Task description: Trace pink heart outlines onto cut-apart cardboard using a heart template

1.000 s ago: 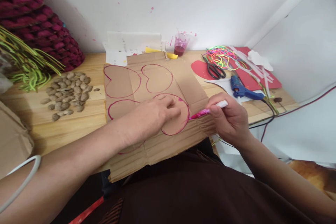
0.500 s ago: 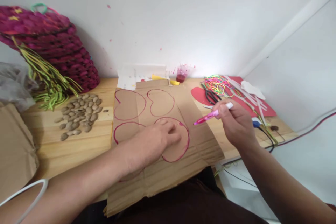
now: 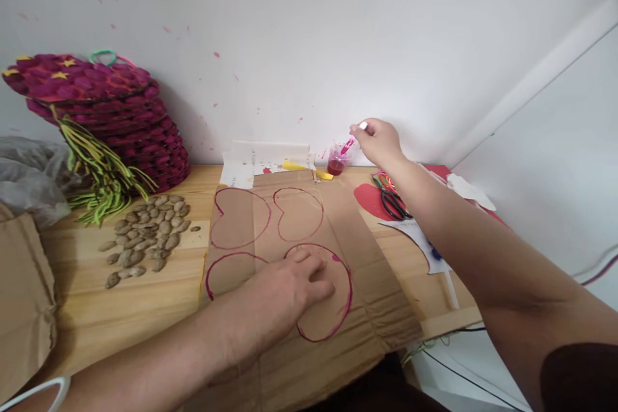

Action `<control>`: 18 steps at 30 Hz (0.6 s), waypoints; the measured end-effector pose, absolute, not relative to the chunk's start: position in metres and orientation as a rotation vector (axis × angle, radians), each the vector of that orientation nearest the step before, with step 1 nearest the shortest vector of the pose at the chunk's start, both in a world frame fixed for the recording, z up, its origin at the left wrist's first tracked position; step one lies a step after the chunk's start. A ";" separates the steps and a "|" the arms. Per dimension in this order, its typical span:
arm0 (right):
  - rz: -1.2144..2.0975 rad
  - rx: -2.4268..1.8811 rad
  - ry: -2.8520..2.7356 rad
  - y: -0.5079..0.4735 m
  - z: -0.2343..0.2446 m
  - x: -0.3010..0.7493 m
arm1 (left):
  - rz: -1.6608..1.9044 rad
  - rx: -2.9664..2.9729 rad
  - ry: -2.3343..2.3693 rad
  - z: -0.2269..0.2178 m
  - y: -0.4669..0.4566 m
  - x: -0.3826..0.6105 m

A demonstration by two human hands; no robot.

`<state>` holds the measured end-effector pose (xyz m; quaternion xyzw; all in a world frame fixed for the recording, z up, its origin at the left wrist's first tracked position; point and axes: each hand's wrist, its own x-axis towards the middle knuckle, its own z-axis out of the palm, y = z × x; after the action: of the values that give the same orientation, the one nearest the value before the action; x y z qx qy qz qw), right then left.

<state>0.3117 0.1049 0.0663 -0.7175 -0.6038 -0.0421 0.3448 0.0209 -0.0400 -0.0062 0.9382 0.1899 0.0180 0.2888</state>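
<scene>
My left hand rests on a brown cardboard sheet, fingers spread over a heart shape edged in dark pink. Whether that heart is a loose piece or only drawn is hard to tell. More pink heart outlines are on the sheet, one partly covered by my left hand and forearm. At the back, my right hand pinches a pink-stained, white-ended pen. Its tip is at the mouth of a clear plastic cup with red liquid inside.
Several brown nuts or seeds lie left of the cardboard, before a magenta woven basket with a green tassel. Black-handled scissors and a red paper piece lie to the right. Yellow strips and white paper sit by the wall.
My right hand has moved from over the cardboard's right side back to the cup, carrying the pen. My left hand stays on the heart shape. The view has tilted up slightly.
</scene>
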 end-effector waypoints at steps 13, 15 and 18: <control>-0.101 -2.103 -1.512 0.123 0.045 0.304 | 0.146 2.449 0.425 -0.018 -0.032 0.021; -0.119 -2.072 -1.526 0.120 0.047 0.304 | 0.157 2.403 0.461 -0.020 -0.031 0.021; -0.161 -1.993 -1.550 0.117 0.047 0.303 | 0.168 2.347 0.498 -0.022 -0.030 0.020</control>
<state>0.3033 0.1167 0.0469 -0.7511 -0.5843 -0.0606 0.3013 0.0203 -0.0296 -0.0221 0.9104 0.1933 0.0652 0.3599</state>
